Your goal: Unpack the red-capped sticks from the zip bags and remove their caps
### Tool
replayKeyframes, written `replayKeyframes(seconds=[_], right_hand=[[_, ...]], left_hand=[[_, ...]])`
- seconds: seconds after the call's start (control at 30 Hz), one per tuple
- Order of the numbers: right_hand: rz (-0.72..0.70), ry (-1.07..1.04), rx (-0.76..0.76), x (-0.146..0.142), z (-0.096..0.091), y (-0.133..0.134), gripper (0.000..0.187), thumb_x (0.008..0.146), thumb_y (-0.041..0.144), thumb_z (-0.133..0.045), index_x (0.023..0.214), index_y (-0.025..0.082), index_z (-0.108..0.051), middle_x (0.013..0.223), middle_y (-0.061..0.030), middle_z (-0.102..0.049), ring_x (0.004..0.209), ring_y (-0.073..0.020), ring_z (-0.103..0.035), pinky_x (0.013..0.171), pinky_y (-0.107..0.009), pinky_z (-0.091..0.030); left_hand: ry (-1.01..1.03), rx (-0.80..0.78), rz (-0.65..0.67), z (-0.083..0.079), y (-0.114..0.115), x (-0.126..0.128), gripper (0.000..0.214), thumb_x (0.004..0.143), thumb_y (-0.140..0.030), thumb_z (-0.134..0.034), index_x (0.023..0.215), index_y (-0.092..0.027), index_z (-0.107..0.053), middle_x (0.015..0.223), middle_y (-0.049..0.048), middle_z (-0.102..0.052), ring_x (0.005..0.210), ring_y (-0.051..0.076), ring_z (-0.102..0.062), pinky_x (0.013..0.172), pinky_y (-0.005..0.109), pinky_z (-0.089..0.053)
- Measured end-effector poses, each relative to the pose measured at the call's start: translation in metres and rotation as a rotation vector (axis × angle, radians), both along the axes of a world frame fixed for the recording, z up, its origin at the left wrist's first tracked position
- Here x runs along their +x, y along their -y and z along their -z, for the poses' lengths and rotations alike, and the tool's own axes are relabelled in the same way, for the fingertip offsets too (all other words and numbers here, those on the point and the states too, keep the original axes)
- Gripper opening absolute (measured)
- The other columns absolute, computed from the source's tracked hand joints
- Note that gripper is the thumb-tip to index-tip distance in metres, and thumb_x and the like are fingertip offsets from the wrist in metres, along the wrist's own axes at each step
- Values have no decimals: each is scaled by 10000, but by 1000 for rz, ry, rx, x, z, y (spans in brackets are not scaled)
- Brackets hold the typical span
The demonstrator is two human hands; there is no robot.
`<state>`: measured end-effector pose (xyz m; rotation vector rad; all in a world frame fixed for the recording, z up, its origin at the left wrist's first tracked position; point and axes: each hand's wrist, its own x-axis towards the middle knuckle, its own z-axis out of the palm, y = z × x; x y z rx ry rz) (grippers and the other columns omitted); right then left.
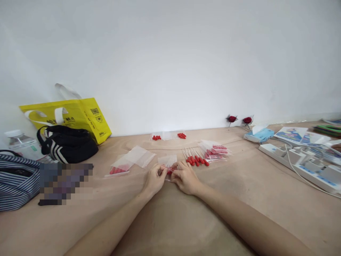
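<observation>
A small clear plastic bag (167, 159) lies between my hands at the middle of the table, with something red inside it. My left hand (154, 179) pinches its left side near the front edge. The fingers of my right hand (187, 177) are closed on its right side, hiding part of the bag. Just beyond my right hand is a loose group of white sticks with red oval tips (197, 161). Behind them rests a pile of clear bags with red pieces (217, 151). To the left of my hands, flat clear bags (141, 156) overlap another bag holding red pieces (119, 168).
By the wall lie clear bags with red pieces (168, 136). Left are a yellow bag (87, 121), a black pouch (76, 144), a plastic bottle (22, 144) and striped cloth (20, 185). Right are two dark red flowers (247, 120), tissues (258, 136) and a power strip (293, 161) with cables.
</observation>
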<state>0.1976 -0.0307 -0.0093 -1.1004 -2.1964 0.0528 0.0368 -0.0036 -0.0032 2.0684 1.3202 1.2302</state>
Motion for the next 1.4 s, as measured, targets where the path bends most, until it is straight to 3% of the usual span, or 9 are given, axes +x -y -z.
replayKeyframes(seconds=[0.13, 0.23, 0.47, 0.67, 0.8, 0.87, 1.07, 1.2, 1.4], right_hand=[[-16, -34, -8, 19, 0, -2, 47, 713, 162, -591, 724, 207, -595, 1067, -44, -504, 948, -185, -457, 776, -323, -330], [-63, -48, -63, 32, 1, -5, 39, 721, 166, -574, 702, 196, -590, 920, -35, -576, 831, -157, -505, 726, -287, -351], [105, -57, -191, 37, -1, -8, 263, 783, 271, -491, 551, 191, -587, 610, 10, -608, 660, -128, -533, 666, -263, -325], [201, -225, -255, 37, 6, -11, 63, 678, 223, -571, 686, 195, -628, 692, 3, -633, 669, -134, -534, 640, -244, -358], [186, -233, -265, 37, 5, -10, 205, 631, 208, -610, 836, 204, -626, 806, -9, -634, 743, -154, -530, 669, -259, -365], [174, -185, -275, 36, 2, -9, 235, 637, 236, -623, 872, 222, -631, 810, -13, -630, 781, -170, -522, 705, -281, -358], [50, -66, -304, 35, -2, -5, 396, 666, 253, -636, 1054, 298, -571, 1003, -11, -600, 927, -207, -474, 818, -359, -311], [-2, -66, -319, 32, 0, -5, 317, 719, 212, -576, 1026, 294, -587, 1005, -15, -585, 926, -190, -473, 816, -336, -323], [2, -165, -364, 18, -1, -8, 191, 695, 363, -617, 836, 239, -651, 854, -7, -594, 824, -162, -503, 745, -278, -354]], left_hand=[[-2, 36, -63, -3, 2, -4, 165, 734, -222, -450, 585, -187, -510, 711, 31, -608, 858, 195, -572, 758, 296, -419], [-66, 36, 39, -6, 5, -8, 142, 739, -250, -479, 620, -185, -521, 839, 39, -624, 945, 198, -553, 824, 302, -404], [-392, -39, 246, -11, -4, -15, 306, 825, -279, -403, 1102, -180, -489, 1157, 71, -551, 1081, 201, -487, 925, 362, -369], [-519, 139, 290, -8, 4, -15, 238, 826, -273, -435, 988, -184, -584, 951, 45, -659, 884, 179, -587, 952, 399, -327], [-491, 195, 315, -9, 12, -15, 182, 808, -247, -467, 859, -192, -632, 688, 10, -655, 666, 146, -580, 775, 334, -438], [-474, 211, 322, -11, 11, -17, 172, 793, -251, -491, 881, -195, -628, 757, 26, -648, 743, 158, -577, 752, 314, -447], [-511, 146, 322, -15, 2, -18, 475, 776, -337, -524, 1218, -191, -428, 1251, 85, -472, 1184, 232, -379, 981, 412, -314], [-505, 53, 367, -14, 6, -19, 420, 794, -364, -493, 1181, -204, -462, 1164, 67, -543, 1080, 210, -485, 935, 379, -371], [-444, 52, 340, -11, 11, -23, 372, 763, -391, -527, 1086, -207, -510, 996, 48, -585, 904, 182, -554, 796, 309, -445]])
